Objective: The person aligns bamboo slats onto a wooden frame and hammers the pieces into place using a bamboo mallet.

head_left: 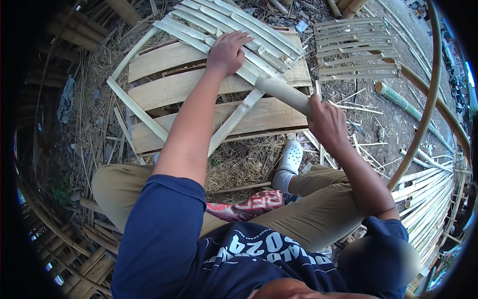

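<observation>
A panel of split bamboo slats (249, 31), laid side by side, rests on a low bench of wide wooden planks (174, 90). My left hand (226, 54) lies on the slats, its fingers stretched out over them toward the right. In my right hand (327, 119) is a pale, round wooden club (284, 93), gripped at its near end. The club's far end is blurred and overlaps the panel's near edge; whether it touches is unclear. A bamboo strip (238, 119) runs from under that edge toward me, and another long strip (137, 108) slants off to the left.
A second slatted bamboo panel (356, 47) lies on the ground at the right. Beyond it are a green bamboo pole (413, 110) and curved poles (432, 94). Many split lengths (428, 199) are stacked at lower right. Straw and offcuts litter the ground around my legs.
</observation>
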`<action>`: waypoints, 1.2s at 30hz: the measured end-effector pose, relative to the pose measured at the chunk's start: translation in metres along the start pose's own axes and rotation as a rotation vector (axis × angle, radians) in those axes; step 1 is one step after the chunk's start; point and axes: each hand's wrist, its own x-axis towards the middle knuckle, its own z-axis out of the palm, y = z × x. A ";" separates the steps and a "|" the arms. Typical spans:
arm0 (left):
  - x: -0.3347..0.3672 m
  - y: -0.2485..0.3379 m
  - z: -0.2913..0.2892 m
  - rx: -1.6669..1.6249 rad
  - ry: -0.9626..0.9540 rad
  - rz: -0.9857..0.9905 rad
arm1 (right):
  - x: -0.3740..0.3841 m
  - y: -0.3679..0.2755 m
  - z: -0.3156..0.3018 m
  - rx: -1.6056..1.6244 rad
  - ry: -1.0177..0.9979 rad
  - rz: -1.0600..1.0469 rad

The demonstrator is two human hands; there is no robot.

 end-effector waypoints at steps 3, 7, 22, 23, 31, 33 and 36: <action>-0.004 0.001 0.000 -0.020 -0.012 -0.014 | -0.006 -0.004 0.013 0.142 0.067 0.074; -0.005 0.002 0.001 -0.028 -0.008 -0.029 | -0.007 -0.001 0.005 0.173 0.116 -0.028; -0.004 0.001 0.000 -0.008 -0.016 -0.032 | -0.018 -0.003 -0.006 0.217 0.334 -0.083; -0.003 0.002 0.001 -0.024 0.000 -0.007 | -0.015 0.005 0.004 -0.048 0.079 -0.030; -0.005 -0.001 0.003 0.006 -0.017 -0.040 | -0.017 -0.001 0.006 0.182 0.032 0.069; -0.005 0.000 0.004 0.005 -0.017 -0.048 | -0.016 0.001 0.008 0.136 -0.015 0.060; -0.006 0.000 0.003 -0.011 -0.023 -0.034 | -0.014 0.001 0.009 0.179 0.027 0.085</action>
